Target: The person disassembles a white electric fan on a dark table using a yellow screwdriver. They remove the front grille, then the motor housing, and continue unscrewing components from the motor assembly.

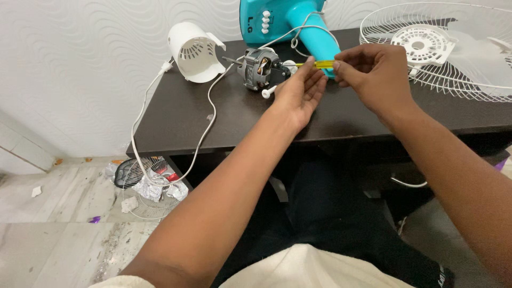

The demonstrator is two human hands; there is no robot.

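Right hand [376, 74] fingers pinched on thin yellow-handled screwdriver [320, 64]; left hand [301, 93] open beneath its shaft, just beside grey metal fan motor [258, 68] on dark table [213, 117]. Nearby: white plastic motor cover [194, 52], turquoise fan stand [314, 32], white wire fan guard [442, 48], white cord [205, 128].

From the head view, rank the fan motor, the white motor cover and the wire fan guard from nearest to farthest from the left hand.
Measured from the left hand:
1. Fan motor, just left of the fingertips on the dark table.
2. White motor cover, farther left, near the table's back corner.
3. Wire fan guard, far right, beyond the right hand.
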